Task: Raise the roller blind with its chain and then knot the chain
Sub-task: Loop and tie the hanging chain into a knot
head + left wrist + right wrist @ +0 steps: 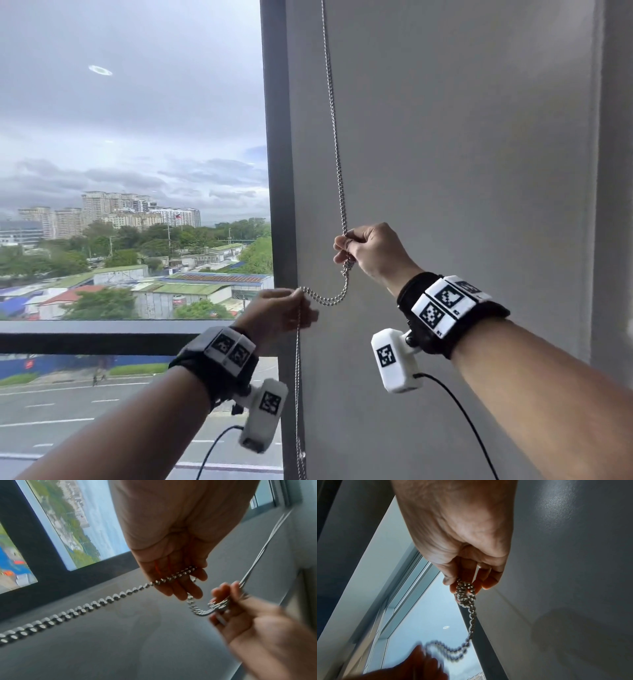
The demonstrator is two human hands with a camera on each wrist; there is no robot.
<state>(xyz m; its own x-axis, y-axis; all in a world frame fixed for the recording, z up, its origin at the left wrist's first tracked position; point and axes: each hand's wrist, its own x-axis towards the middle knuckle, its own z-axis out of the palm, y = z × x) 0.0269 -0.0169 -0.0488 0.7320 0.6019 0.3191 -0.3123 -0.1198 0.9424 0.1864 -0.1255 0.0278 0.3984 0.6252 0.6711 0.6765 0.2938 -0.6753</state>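
A silver bead chain [334, 137] hangs doubled down the grey wall beside the window frame. My right hand [363, 250] pinches it at a small tangle of beads [465, 595] just under the fingertips. From there the chain [329, 300] sags in a short curve to my left hand [277, 311], lower and to the left, whose curled fingers hold both strands [178, 576]. Below the left hand the doubled chain [298, 394] drops straight down. The roller blind itself is out of sight, and the window glass is uncovered.
A dark window frame post [277, 171] stands just left of the chain, with a dark horizontal rail [102, 337] below the upper pane. Grey wall [462, 171] fills the right. Camera cables hang from both wrists.
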